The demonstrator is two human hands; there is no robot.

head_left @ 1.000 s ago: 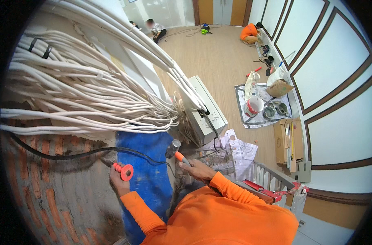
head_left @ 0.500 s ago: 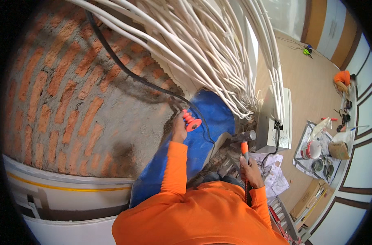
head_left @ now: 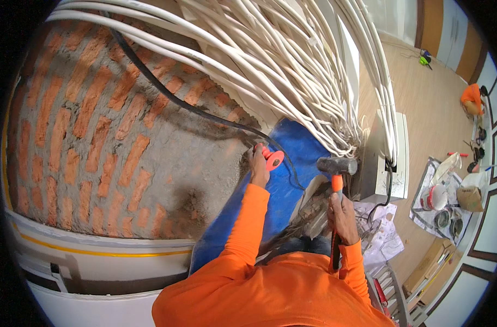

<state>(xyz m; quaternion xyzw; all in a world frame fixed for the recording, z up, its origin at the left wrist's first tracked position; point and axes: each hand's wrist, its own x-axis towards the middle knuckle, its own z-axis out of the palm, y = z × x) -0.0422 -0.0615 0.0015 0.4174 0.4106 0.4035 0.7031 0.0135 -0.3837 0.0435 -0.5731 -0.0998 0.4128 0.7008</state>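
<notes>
My left hand [head_left: 258, 168] is closed round the grip of a chisel [head_left: 274, 160] with a round pink-red hand guard. Its blade end points toward the rough edge of the grey mortar and brick wall [head_left: 169, 169], and the tip is hidden behind my hand. My right hand [head_left: 342, 218] grips a club hammer [head_left: 337, 165] by its orange and black handle. The dark, blocky head is up, to the right of the chisel and apart from it. Beneath both hands lies a blue sheet [head_left: 226, 240].
A thick bundle of white cables [head_left: 292, 76] hangs above, and a black cable [head_left: 205, 115] crosses the wall near the chisel. On the right stand a pale metal box [head_left: 402, 163], crumpled paper [head_left: 382, 231] and a white bucket [head_left: 435, 197]. Another person in orange [head_left: 471, 98] crouches far right.
The view has shifted, so the scene sits farther right. The hammer head has risen and turned broadside to me. My left hand keeps the chisel at the same wall edge.
</notes>
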